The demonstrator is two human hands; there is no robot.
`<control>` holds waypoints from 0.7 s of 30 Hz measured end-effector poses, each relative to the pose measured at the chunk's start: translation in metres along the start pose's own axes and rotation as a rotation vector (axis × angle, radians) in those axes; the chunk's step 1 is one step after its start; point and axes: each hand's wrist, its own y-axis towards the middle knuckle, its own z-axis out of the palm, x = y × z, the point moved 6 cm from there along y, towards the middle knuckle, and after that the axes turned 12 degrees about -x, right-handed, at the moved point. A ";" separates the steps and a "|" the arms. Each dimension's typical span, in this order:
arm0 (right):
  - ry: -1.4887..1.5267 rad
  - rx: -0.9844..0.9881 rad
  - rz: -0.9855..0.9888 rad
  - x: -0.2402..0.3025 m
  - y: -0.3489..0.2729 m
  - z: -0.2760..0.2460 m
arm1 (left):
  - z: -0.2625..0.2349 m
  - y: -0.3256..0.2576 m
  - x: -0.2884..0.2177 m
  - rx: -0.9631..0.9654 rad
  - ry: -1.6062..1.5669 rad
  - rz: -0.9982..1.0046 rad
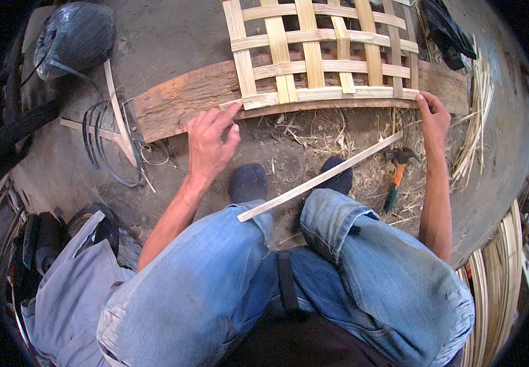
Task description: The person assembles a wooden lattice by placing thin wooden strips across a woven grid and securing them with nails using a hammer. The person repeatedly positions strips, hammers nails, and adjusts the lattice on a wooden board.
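A woven lattice of pale bamboo strips lies over a weathered wooden plank on the dirt floor. My left hand reaches to the lattice's near left corner, fingertips pinching the end of the bottom strip. At the near right corner my right hand presses on the lattice's lower edge. A loose bamboo slat rests across my knees in blue jeans, sloping up to the right.
A hammer with an orange handle lies on straw scraps right of my feet. Bundled bamboo strips sit at lower right, more splints at right. A black plastic bag, black bands and grey cloth lie left.
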 end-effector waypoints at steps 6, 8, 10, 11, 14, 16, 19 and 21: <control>0.038 0.016 -0.012 0.005 -0.004 0.004 | -0.001 0.001 0.001 0.018 0.018 -0.005; 0.079 0.020 0.018 0.003 -0.004 0.005 | 0.000 0.000 0.004 0.022 0.017 -0.004; 0.103 0.015 0.021 -0.001 -0.003 0.004 | 0.000 0.001 0.002 -0.012 0.010 0.024; 0.106 0.009 0.009 -0.004 -0.002 0.004 | 0.000 0.002 0.001 -0.028 0.006 0.038; 0.077 0.020 -0.004 0.013 -0.010 0.008 | 0.000 0.001 0.000 -0.025 0.010 0.030; 0.104 0.009 0.004 0.009 -0.004 -0.004 | 0.001 0.002 0.001 -0.039 -0.013 0.023; 0.203 -0.099 0.030 -0.015 -0.008 -0.013 | -0.011 0.003 0.004 -0.082 -0.063 -0.091; 0.076 -0.031 -0.093 -0.004 -0.027 -0.029 | -0.016 0.003 0.012 -0.127 -0.128 -0.191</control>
